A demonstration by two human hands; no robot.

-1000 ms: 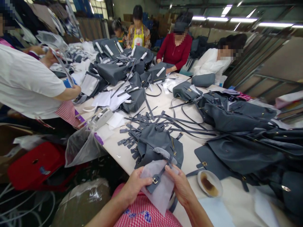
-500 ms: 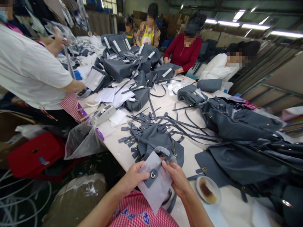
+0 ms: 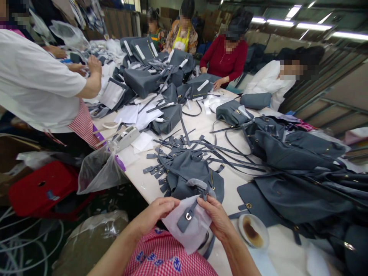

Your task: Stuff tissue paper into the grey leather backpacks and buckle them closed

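Observation:
In front of my apron lies a sheet of thin white paper (image 3: 195, 237), held between both hands. My left hand (image 3: 159, 212) is closed on its upper left edge, thumb and fingers together. On top of the paper rests a grey strap tab (image 3: 181, 225) with a small metal buckle. My right hand (image 3: 215, 214) pinches this strap near its upper end, with the paper's right side against the fingers. Just beyond stands a grey leather bag (image 3: 186, 168), its handle (image 3: 198, 184) covered in pale wrapping. Several buckled straps (image 3: 156, 168) fan out on the bag's left.
Grey bag pieces (image 3: 301, 153) are heaped at the right, near a round dish (image 3: 253, 230) with brown residue. A tape dispenser (image 3: 126, 138) sits at the left table edge, above a red stool (image 3: 46, 188). Co-workers stand around a pile of bags (image 3: 143, 82).
My left hand has shifted from the strap tab out to the paper's left edge, leaving the tab uncovered. The paper looks more crumpled. The co-worker at left has raised a hand from the bags.

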